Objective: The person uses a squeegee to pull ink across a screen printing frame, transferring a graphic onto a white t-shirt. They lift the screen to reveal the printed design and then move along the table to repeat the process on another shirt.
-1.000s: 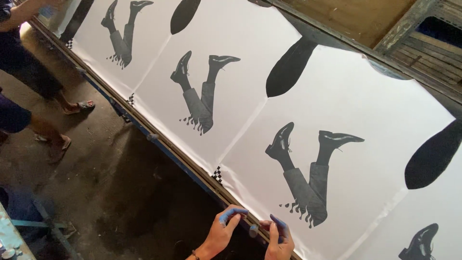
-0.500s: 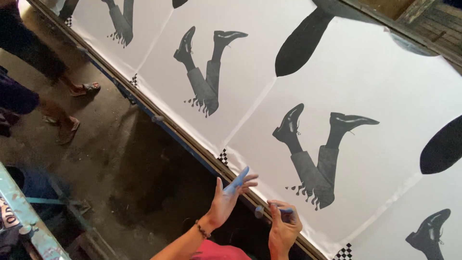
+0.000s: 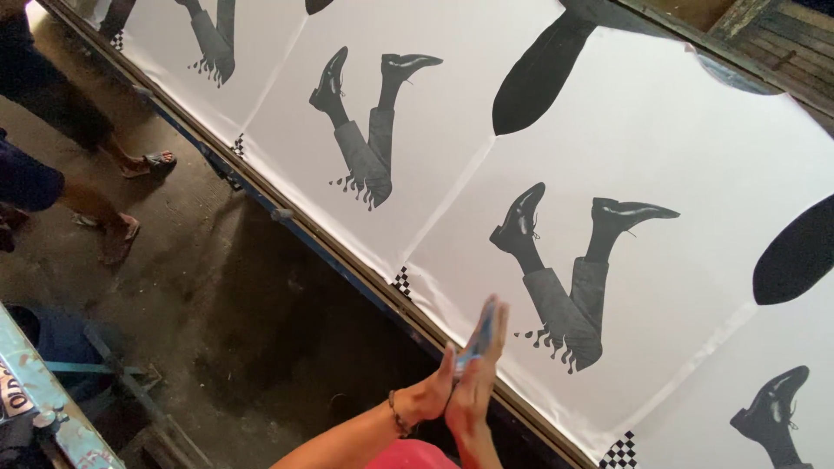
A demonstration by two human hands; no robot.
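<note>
Just above the white printed cloth (image 3: 695,156), left hand (image 3: 434,391) and right hand (image 3: 476,382) press flat together, gripping nothing.

A textile-printing workshop — long printing table (image 3: 347,260) of printed white fabric (image 3: 660,139), bare stained floor (image 3: 174,287).

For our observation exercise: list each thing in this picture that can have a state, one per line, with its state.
Left hand: palm pressed flat against the right hand, holding nothing.
Right hand: raised, blue-stained fingers straight.
White fabric: spread flat on the table, printed with black boots.
Table edge: uncovered beside the fabric.
Bystanders' feet: standing in sandals.
</note>
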